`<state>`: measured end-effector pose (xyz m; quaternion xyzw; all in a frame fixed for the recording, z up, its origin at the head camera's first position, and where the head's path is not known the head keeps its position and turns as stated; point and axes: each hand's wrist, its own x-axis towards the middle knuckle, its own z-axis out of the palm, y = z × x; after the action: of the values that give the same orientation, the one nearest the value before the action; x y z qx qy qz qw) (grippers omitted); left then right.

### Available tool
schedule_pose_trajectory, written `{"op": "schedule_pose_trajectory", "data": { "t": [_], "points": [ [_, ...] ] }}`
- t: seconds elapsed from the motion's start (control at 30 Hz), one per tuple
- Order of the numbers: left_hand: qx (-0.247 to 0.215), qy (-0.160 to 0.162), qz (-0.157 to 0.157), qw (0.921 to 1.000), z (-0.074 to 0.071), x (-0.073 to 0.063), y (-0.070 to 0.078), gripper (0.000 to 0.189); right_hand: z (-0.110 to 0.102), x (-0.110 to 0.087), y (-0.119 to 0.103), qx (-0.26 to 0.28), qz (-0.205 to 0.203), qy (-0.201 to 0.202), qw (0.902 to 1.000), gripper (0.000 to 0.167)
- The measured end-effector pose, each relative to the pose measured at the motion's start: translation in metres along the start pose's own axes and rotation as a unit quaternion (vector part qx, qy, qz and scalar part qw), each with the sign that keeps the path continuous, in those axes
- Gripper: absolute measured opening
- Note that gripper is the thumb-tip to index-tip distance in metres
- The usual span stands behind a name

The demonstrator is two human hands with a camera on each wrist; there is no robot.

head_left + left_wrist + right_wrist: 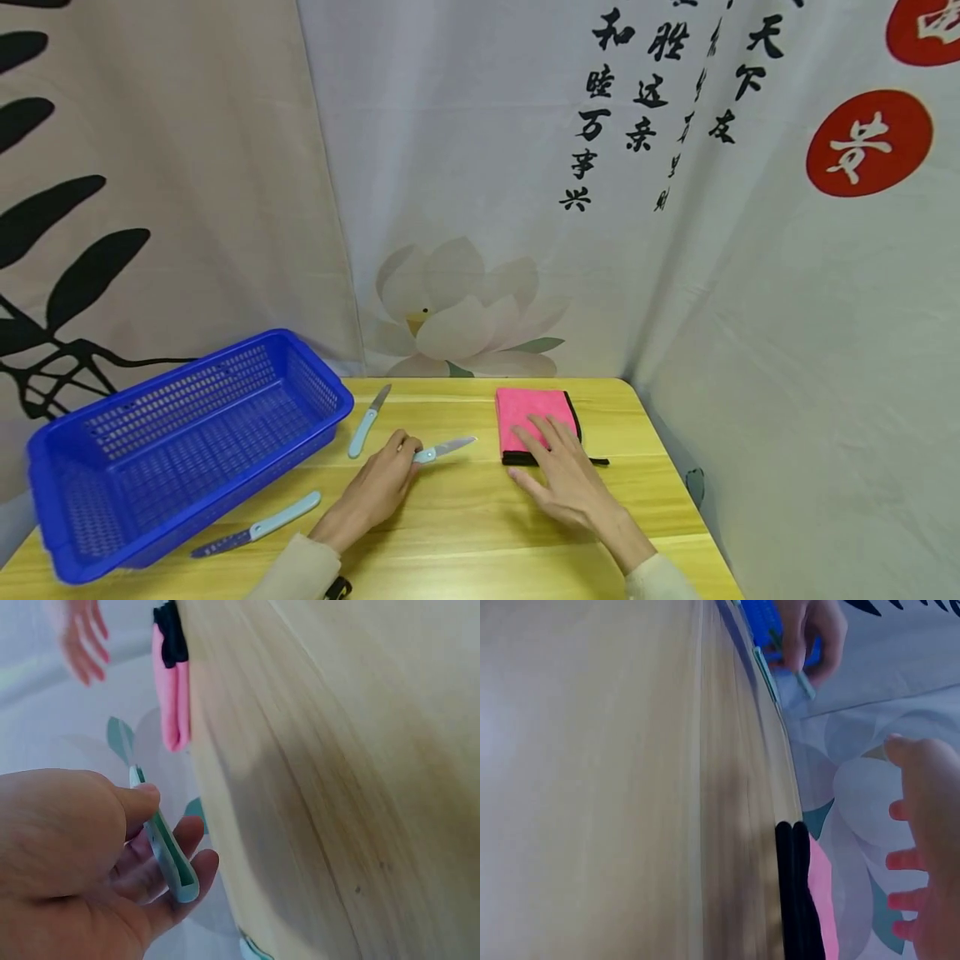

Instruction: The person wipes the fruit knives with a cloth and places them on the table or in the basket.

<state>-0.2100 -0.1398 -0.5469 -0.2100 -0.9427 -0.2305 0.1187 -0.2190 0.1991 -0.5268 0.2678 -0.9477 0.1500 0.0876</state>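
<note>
My left hand [384, 481] grips a folding knife [444, 450] by its pale blue handle, the blade out and pointing right. In the left wrist view the handle [171, 859] lies between thumb and fingers. My right hand [558, 475] hovers with spread fingers above a folded pink cloth [528, 408] with black edging; the right wrist view shows a gap between hand and cloth [821, 892]. Two more light blue knives lie on the table with blades out: one [363, 432] beyond my left hand, the other [285, 515] to its left, with a dark speckled blade.
A blue perforated plastic basket [217, 492] stands at the left of the wooden table [465, 542]. Printed curtains [480, 167] hang close behind the table and along its sides. The table's right edge slopes down beside the right forearm.
</note>
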Motion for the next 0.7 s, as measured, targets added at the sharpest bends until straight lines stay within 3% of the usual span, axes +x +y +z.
{"op": "schedule_pose_trajectory", "data": {
  "t": [0.3, 0.57, 0.7],
  "points": [
    [-0.091, 0.017, -0.064, 0.9936, -0.019, -0.022, 0.006, 0.012, 0.015, 0.023, 0.018, 0.009, 0.033, -0.007, 0.9994, 0.072],
    [-0.178, 0.015, -0.149, 0.9725, -0.031, -0.039, 0.01, 0.013, 0.029, 0.046, 0.035, 0.002, 0.05, -0.007, 0.9987, 0.073],
    [-0.205, 0.017, -0.17, 0.9637, -0.033, -0.047, 0.011, 0.014, 0.033, 0.056, 0.042, -0.002, 0.086, -0.022, 0.9961, 0.079]
  ]
}}
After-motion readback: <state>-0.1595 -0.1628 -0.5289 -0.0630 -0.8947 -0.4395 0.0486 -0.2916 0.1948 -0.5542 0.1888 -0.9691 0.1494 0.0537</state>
